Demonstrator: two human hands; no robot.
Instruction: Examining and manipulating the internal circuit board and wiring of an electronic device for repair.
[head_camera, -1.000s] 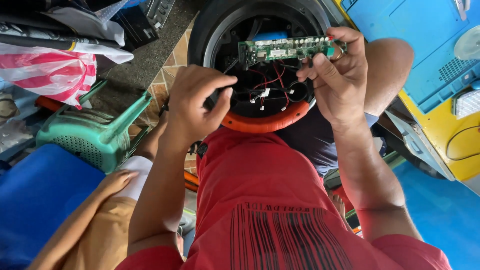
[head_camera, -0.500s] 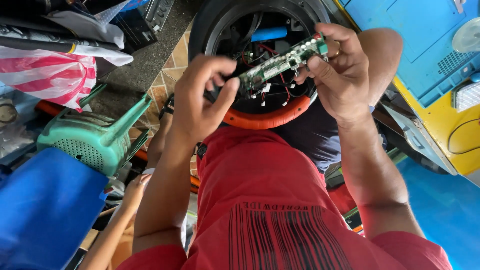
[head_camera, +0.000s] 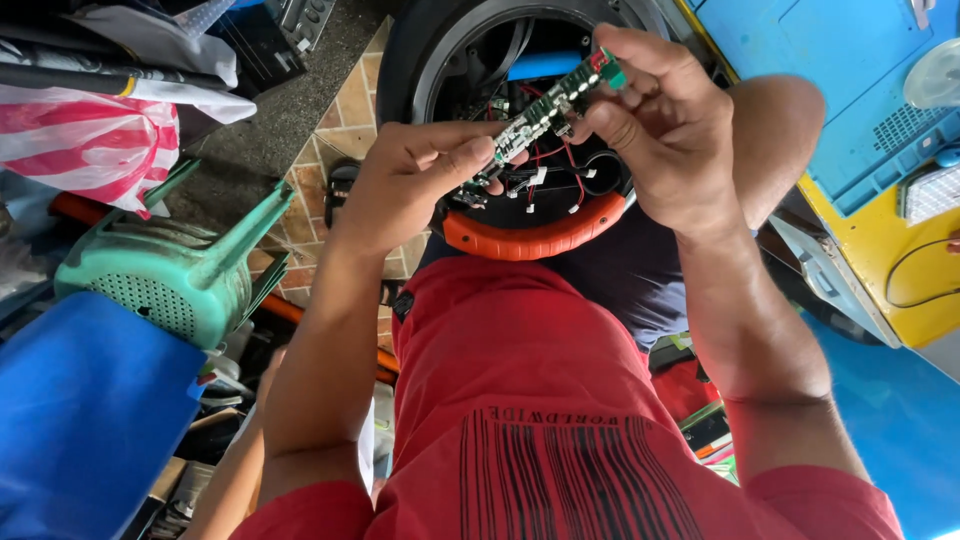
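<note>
A narrow green circuit board (head_camera: 545, 110) with small parts and red and black wires hanging from it is held tilted between both hands. My left hand (head_camera: 415, 185) pinches its lower left end. My right hand (head_camera: 665, 125) grips its upper right end with fingertips. Behind the board sits a round black wheel housing (head_camera: 440, 60) with an orange rim guard (head_camera: 535, 240), a blue part (head_camera: 545, 65) and loose wires with white connectors inside. My red shirt fills the lower middle.
A green plastic stool (head_camera: 170, 275) lies at the left over a blue surface (head_camera: 80, 410). A red-and-white striped bag (head_camera: 95, 145) is at the upper left. Yellow and blue panels (head_camera: 880, 235) stand at the right. Another person's forearm (head_camera: 235, 480) shows at the bottom left.
My left hand rose from the wheel rim and took hold of the board's left end. The board has tilted, right end up, and moved slightly higher.
</note>
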